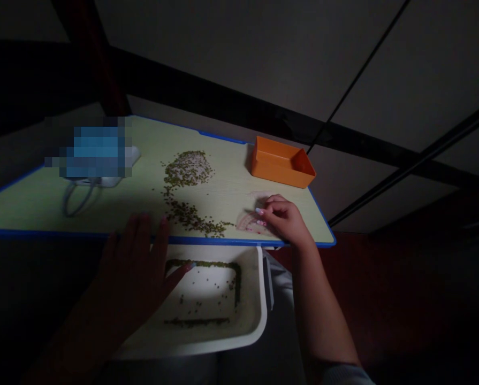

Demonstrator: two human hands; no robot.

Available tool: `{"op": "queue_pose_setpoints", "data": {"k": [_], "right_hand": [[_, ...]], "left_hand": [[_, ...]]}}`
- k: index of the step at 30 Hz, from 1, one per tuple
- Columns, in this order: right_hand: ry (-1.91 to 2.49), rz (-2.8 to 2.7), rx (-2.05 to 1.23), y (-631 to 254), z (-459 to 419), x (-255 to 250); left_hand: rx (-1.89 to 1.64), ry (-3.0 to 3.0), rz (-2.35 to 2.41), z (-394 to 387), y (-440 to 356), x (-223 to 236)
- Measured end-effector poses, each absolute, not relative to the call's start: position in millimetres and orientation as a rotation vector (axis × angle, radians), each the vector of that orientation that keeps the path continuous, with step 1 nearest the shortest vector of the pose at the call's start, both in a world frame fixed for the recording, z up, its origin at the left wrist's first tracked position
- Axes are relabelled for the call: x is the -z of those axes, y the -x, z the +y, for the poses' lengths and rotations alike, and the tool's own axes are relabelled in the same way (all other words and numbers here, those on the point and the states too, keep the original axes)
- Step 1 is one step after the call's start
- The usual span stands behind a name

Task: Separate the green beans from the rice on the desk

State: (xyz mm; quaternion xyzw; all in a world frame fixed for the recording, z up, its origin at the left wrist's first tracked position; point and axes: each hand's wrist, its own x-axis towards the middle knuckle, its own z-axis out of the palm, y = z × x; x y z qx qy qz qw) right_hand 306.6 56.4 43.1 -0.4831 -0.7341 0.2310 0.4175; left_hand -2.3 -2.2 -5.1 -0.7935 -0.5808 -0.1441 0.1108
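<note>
A heap of small green beans (188,170) lies on the pale table (42,200), with a trail of beans (191,218) running to the front edge. Just below that edge a white tray (259,315) holds several beans along its inner sides. My left hand (137,267) rests with fingers stretched out on the tray's left rim, close to the table edge. My right hand (285,216) lies on the table at the right, fingers curled on a small clear plastic scraper (249,222) next to the trail.
An orange bin (281,163) stands at the table's far right corner. A white device (116,179) with a looped cable (78,198) sits at the left, partly blurred out. The table has a blue edge. Dark floor lies to the right.
</note>
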Motion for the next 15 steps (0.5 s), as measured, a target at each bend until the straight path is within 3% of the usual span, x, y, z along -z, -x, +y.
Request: {"op": "queue_pose_setpoints", "data": {"k": [15], "right_hand": [[1.239,-1.862,-0.423,-298.2,55.4,-43.6]], "left_hand": [[0.418,2.334,-1.68,-2.7,1.0,0.6]]}}
